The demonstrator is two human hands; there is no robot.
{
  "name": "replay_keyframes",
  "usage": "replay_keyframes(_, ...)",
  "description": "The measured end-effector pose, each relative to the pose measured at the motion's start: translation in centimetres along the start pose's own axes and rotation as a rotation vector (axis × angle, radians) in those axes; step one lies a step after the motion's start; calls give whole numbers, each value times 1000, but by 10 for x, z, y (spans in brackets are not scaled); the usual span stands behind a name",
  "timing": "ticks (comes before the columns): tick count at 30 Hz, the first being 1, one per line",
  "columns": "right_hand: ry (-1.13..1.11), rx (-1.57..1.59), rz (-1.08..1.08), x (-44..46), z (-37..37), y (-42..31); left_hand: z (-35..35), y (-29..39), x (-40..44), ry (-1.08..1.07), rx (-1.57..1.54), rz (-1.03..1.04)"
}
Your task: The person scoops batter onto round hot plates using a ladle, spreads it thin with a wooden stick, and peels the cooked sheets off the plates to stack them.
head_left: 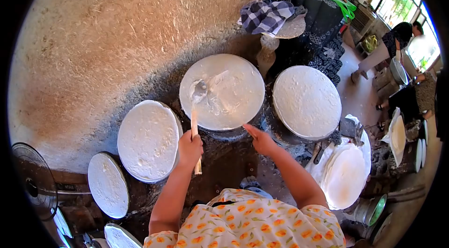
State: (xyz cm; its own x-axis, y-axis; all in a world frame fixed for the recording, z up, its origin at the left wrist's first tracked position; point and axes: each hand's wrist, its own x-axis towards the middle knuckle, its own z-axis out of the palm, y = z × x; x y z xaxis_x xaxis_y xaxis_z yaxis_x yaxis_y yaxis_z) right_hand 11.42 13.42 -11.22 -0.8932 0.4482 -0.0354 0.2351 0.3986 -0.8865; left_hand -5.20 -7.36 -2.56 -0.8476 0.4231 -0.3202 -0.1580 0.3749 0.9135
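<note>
Brown, rough wall [103,37] fills the upper left. Person in dark top [396,37] bends at far right, well apart. Middle round top [243,77], largest of the row, carries a white, uneven, wet-looking layer. Right round top [307,102], white and lumpy, sits just beside its right edge. Left round top [147,140], also white, just off its lower-left edge; smaller-looking far-left round top [108,185] beyond that. Pale round sheets [345,175] lie on white cloth [367,147], near the right top's lower edge. Ladle [194,121]: metal bowl on the middle top, toward its left edge; wooden handle runs down past the near edge. Left hand [190,149] wrapped round the handle, fingers curled. Right hand [262,140] at the middle top's near edge, right of centre, fingers mostly bunched; can't tell if pinching anything.
</note>
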Motion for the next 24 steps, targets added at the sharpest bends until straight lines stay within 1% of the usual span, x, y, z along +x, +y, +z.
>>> replay_keyframes(1, -92, -2, 1, -12, -4, -8, -4, 2, -6, 1, -1, -2)
replay_keyframes(2, -97, -3, 4, -22, -10, -17, -8, 6, -14, 10, -11, -33)
replay_keyframes(4, -234, 10, 228, -39, -23, -35, -13, 5, -23, 38, -52, -66)
replay_keyframes(5, -239, 10, 228, -42, -24, -31, -14, 0, -24, 41, -53, -70)
replay_keyframes(7, -49, 31, 46, -41, -22, -17, -14, -7, -21, 31, -103, -38)
replay_keyframes(11, 28, 136, 118, -24, 0, 10, -4, -4, -19, 37, -109, -84)
replay_keyframes(12, 15, 77, 29, -31, 13, 18, -2, -2, -21, 32, -86, -122)
replay_keyframes(13, 1, 16, -64, -33, 19, 9, 0, 0, -21, 30, -67, -156)
replay_keyframes(15, -249, 174, 370, -53, 14, -25, 3, -3, -28, 25, -71, -160)
replay_keyframes(16, -317, 396, 529, -62, 10, -48, 4, 0, -33, 8, -179, -209)
replay_keyframes(18, -368, 696, 592, -71, 14, -47, -4, 8, -44, -18, -440, -286)
replay_keyframes(19, -367, 693, 592, -76, 21, -36, -17, 11, -51, -52, -535, -287)
replay_keyframes(20, -238, 518, 337, -78, 27, -27, -29, 13, -59, -54, -580, -267)
replay_keyframes(22, -113, 339, 77, -77, 23, -39, -43, 20, -76, -43, -614, -216)
replay_keyframes(24, 83, -385, -251, -77, 6, -58, -48, 22, -81, -51, -649, -217)
